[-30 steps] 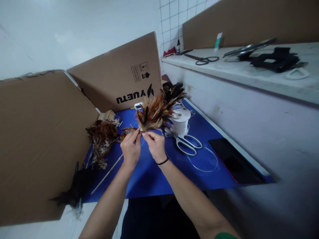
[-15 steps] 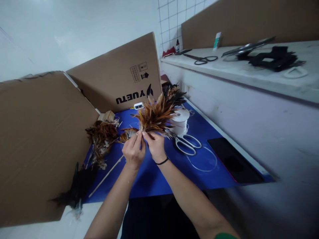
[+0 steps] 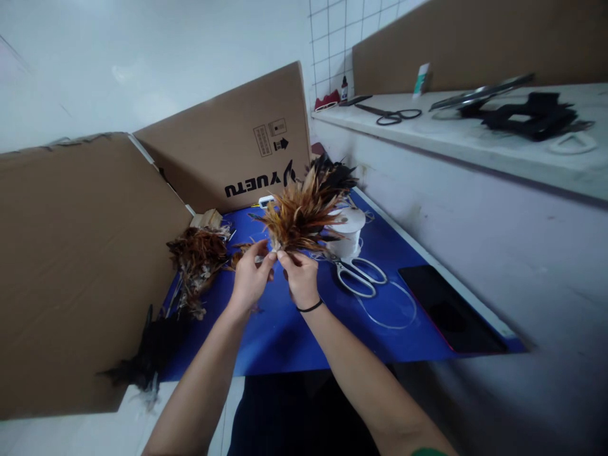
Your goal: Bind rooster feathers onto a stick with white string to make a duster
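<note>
A fan-shaped bundle of brown and black feathers (image 3: pixel 304 212) points away from me above the blue tabletop. My right hand (image 3: pixel 303 275), with a black band at its wrist, pinches the pale base of the bundle. My left hand (image 3: pixel 251 272) is closed at that same base, thumb tip close to the right thumb. Behind the left fingers lies a smaller patch of brown feathers (image 3: pixel 241 253), partly hidden. A white spool (image 3: pixel 348 231) stands right of the bundle, with white-handled scissors (image 3: pixel 363 277) in front of it.
At left lie a heap of brown feathers (image 3: pixel 197 259) and black feathers (image 3: pixel 154 348). Cardboard panels (image 3: pixel 209 158) wall the table's back and left. A black tablet-like slab (image 3: pixel 451 310) lies right. A shelf (image 3: pixel 475 139) holds dark scissors (image 3: pixel 392 116) and a glue stick (image 3: pixel 420 80).
My left hand has turned and its fingers have opened out a little at the bundle's base. The thin stick that showed left of my forearm is out of sight.
</note>
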{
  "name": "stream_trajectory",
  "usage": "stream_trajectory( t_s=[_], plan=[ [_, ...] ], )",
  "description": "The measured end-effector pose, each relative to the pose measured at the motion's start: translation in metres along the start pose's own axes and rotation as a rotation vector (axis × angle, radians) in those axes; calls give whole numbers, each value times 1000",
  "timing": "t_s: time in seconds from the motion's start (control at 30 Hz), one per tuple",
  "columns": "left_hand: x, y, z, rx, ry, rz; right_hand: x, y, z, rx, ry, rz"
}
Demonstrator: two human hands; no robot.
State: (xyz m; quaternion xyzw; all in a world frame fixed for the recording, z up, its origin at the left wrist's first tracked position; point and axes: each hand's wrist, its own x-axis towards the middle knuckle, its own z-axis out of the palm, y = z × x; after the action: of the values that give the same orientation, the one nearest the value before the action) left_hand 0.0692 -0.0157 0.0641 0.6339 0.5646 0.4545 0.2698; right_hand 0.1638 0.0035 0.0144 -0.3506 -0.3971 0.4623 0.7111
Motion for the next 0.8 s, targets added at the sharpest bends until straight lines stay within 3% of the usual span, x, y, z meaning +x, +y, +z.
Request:
stream_trajectory(
  t_s=[0.07, 0.13, 0.37, 0.47, 0.6, 0.8],
  plan=[
    [2, 2, -3, 42, -157, -10, 0, -1, -1, -2, 1, -17],
    [3, 4, -6, 89, -228, 14, 1, -1, -3, -36, -14, -38],
    [3, -4, -8, 510, 23, 254, 4, -2, -5, -154, -134, -117],
    [2, -12, -6, 645, 102, 339, 2, -1, -2, 7, -174, 61],
    [-1, -17, -4, 794, 116, 370, 1, -3, 1, 310, -197, 361],
    [-4, -15, 0, 899, 105, 355, 3, -3, 0, 395, -139, 477]
  ],
)
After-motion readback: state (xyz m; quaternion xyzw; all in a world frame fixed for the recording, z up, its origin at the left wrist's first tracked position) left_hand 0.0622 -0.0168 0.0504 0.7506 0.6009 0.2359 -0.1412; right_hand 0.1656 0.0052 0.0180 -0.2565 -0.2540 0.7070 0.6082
